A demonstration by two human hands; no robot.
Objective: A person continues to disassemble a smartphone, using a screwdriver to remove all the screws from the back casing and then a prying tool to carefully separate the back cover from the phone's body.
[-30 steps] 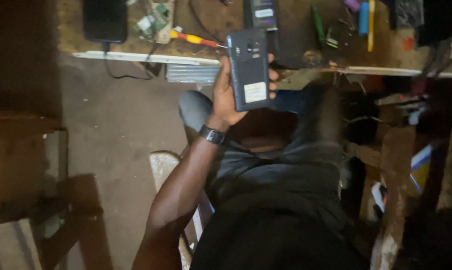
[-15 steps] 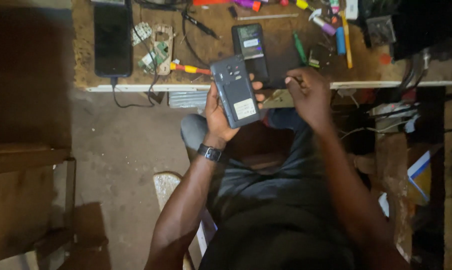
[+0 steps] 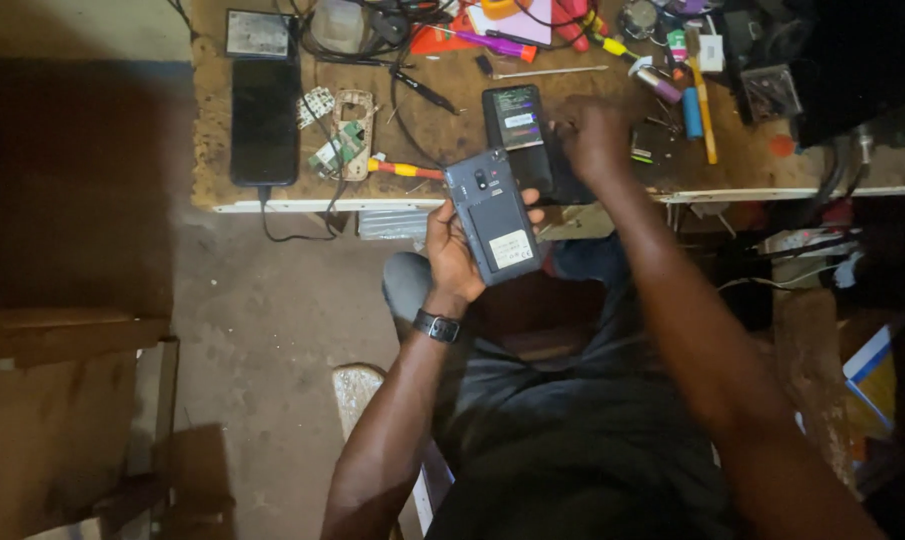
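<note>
The bench (image 3: 452, 150) ran across the top of the view, its front edge just beyond the seated person's knees, littered with tools, cables and phone parts. The left hand (image 3: 457, 250) was raised in front of that edge with the wrist bent back, and it gripped a grey phone (image 3: 495, 215) from behind and below, back panel up, the thumb along the right edge. The phone's long axis ran from lower right to upper left, the camera end pointing toward the bench. The right hand (image 3: 592, 140) reached farther forward, arm nearly straight, over the benchtop just beyond and right of the phone; it lay beside a dark handset (image 3: 520, 130) lying flat there. Motion blur hid whether its fingers were closed on anything. An orange screwdriver (image 3: 404, 169) lay left of the phone.
</note>
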